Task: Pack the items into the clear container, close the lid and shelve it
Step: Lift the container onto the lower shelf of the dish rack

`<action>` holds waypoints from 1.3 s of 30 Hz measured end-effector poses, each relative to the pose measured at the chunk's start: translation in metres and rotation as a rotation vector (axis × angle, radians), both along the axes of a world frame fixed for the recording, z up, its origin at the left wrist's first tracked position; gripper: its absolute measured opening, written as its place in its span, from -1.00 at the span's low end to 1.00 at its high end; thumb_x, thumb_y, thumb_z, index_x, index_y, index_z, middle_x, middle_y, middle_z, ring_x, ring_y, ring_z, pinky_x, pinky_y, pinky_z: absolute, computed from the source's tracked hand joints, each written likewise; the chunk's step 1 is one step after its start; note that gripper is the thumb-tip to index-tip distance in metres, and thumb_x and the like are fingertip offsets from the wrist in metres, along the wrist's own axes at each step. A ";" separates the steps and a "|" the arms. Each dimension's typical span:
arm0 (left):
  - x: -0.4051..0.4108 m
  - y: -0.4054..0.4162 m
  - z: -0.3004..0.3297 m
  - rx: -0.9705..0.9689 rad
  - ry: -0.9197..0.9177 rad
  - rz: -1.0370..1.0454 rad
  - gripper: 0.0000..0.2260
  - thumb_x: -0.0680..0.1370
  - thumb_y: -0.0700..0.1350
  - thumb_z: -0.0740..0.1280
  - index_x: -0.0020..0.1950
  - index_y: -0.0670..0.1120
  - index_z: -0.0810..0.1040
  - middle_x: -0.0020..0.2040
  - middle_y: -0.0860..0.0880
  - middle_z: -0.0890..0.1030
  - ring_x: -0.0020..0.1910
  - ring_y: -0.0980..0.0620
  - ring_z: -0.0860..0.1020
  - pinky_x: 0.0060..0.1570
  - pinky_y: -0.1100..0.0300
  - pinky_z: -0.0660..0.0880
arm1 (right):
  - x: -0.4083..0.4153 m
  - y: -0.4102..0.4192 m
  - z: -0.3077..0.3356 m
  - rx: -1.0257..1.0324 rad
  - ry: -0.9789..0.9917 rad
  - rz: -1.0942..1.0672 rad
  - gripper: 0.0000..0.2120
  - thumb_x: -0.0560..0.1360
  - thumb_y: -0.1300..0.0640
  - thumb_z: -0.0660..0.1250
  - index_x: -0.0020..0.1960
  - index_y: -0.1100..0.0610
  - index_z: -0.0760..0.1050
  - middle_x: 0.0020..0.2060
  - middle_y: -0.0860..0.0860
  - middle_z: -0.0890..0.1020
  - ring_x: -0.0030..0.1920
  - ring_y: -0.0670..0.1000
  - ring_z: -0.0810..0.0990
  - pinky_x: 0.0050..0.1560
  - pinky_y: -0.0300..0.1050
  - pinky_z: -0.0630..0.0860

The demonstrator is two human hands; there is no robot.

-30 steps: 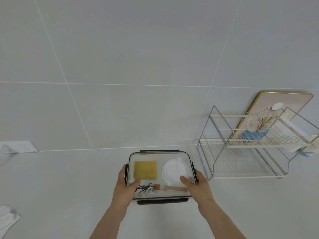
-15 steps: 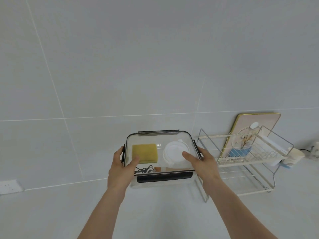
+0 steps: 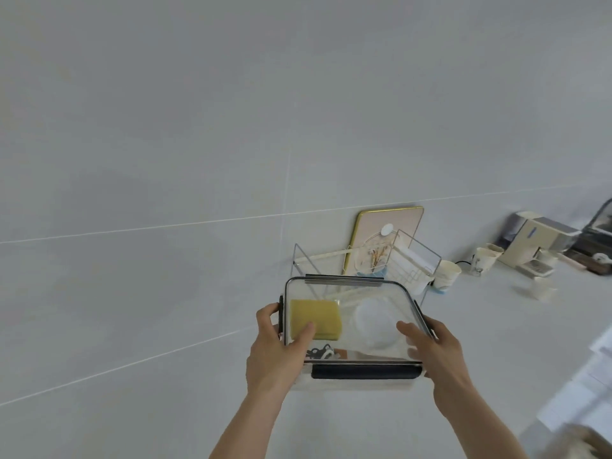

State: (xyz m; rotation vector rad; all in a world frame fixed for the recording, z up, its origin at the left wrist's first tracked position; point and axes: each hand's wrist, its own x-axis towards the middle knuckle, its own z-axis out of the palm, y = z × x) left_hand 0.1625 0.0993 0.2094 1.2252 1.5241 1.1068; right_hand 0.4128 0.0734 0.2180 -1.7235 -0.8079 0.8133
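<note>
Both hands point(image 3: 276, 352) point(image 3: 437, 351) clasp the lidded clear container point(image 3: 351, 323) by its short ends.
Wire rack point(image 3: 410, 260) sits just behind, slightly right; container's long axis probably runs L-R.

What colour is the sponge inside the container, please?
Yellow; the sponge shows clearly in the head view.

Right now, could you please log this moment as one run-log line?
stage: carrying to shelf | clear container: lidded, held in front of wire rack | left hand: gripping | right hand: gripping
</note>
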 end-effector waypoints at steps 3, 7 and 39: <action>0.049 -0.008 -0.016 -0.030 0.015 -0.101 -0.48 0.39 0.19 0.41 0.22 0.29 0.19 -0.01 0.21 0.56 -0.09 0.07 0.61 0.01 0.00 0.53 | 0.053 -0.012 -0.015 -0.023 0.006 -0.048 -0.64 0.42 0.02 0.50 0.19 -0.02 0.54 0.00 0.11 0.66 -0.02 0.17 0.65 -0.23 -0.02 0.41; 0.108 -0.007 -0.039 -0.105 0.018 -0.115 -0.47 0.36 0.18 0.41 0.19 0.31 0.18 0.01 0.21 0.57 -0.10 0.07 0.62 0.03 0.01 0.52 | 0.111 -0.004 -0.042 -0.064 0.022 -0.048 -0.69 0.44 0.04 0.47 0.17 0.00 0.55 -0.03 0.12 0.67 -0.04 0.18 0.66 -0.18 0.02 0.44; 0.218 0.130 -0.172 -0.236 0.156 0.324 -0.53 0.53 -0.05 0.36 0.28 0.30 0.21 0.26 0.00 0.47 0.10 -0.01 0.52 0.04 -0.05 0.51 | 0.181 0.221 -0.201 -0.213 0.007 0.447 -0.23 0.45 -0.01 0.51 0.54 -0.05 0.21 0.46 0.05 0.43 0.41 0.12 0.43 0.37 0.09 0.40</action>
